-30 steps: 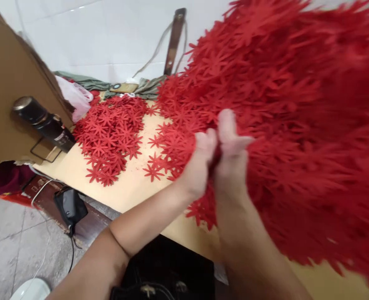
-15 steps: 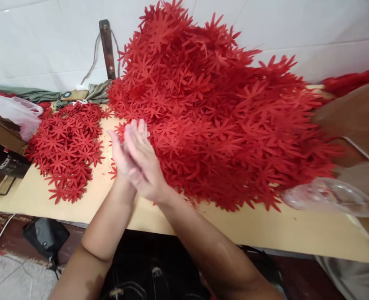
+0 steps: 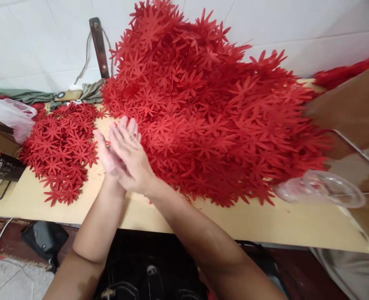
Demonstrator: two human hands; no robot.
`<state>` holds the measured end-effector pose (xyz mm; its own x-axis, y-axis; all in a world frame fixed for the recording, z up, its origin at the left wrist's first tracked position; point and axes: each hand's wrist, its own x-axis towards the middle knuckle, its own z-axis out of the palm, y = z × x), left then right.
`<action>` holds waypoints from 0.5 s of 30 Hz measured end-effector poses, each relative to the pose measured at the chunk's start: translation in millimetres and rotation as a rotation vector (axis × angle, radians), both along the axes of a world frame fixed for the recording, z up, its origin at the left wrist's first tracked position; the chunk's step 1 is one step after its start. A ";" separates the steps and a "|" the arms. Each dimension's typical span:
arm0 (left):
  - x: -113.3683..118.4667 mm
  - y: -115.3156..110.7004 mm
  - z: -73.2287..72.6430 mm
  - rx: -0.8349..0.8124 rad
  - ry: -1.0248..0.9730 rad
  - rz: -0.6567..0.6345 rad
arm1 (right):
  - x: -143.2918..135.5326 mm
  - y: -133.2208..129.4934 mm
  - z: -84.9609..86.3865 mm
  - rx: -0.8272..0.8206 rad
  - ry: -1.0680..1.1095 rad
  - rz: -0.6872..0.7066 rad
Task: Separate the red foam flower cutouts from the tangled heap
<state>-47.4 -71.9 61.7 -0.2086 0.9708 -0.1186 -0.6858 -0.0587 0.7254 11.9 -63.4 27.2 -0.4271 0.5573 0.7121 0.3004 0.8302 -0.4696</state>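
My right hand (image 3: pixel 133 156) lies slanted across my left hand (image 3: pixel 108 161), the heels of the palms touching and the fingers of both stretched out, pointing away from me. A narrow gap shows between the palms, with a bit of red in it; whether that is held or lies behind, I cannot tell. Close by on the right rises a big heap of red flower-shaped cutouts (image 3: pixel 197 125) with narrow petals. Left of my hands lies a smaller, flatter pile of the same red cutouts (image 3: pixel 62 143).
The pale tabletop (image 3: pixel 250 225) carries small red scraps. A clear plastic container (image 3: pixel 337 189) lies on its right side, beside a cardboard box (image 3: pixel 356 104). At left are a white plastic bag (image 3: pixel 11 114) and a black box (image 3: pixel 0 164). A metal bracket (image 3: pixel 99 48) stands against the tiled wall.
My palms have parted slightly, having been pressed closer together. The whole view has shifted a little; both piles look the same.
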 end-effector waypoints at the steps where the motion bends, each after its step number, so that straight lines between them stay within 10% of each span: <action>1: 3.6 -1.8 -0.3 0.073 -0.010 -0.036 | 1.6 6.7 2.5 -0.020 0.007 -0.024; 5: 7.9 -6.4 2.0 0.215 -0.021 -0.153 | 7.4 28.1 5.3 -0.120 0.056 -0.127; 15: 12.1 -1.8 -17.3 0.214 -0.109 0.068 | -0.9 -2.1 1.5 0.008 0.003 -0.023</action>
